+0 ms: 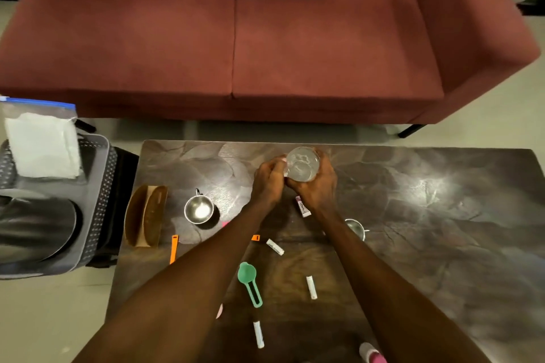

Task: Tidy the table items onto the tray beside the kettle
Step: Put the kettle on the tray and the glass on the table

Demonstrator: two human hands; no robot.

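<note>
Glass jar (303, 164) up over the far side of the counter (442, 215), gripped by right hand (317, 188) round its side, left hand (269, 180) pinching the rim. Looks slippery, breakable. Best held low, both sides.

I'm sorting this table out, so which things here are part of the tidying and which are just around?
Job: glass in both hands, steel cup, green scoop, white sachets, orange clip, tray, kettle.
Around: sofa, folded cloth.
</note>
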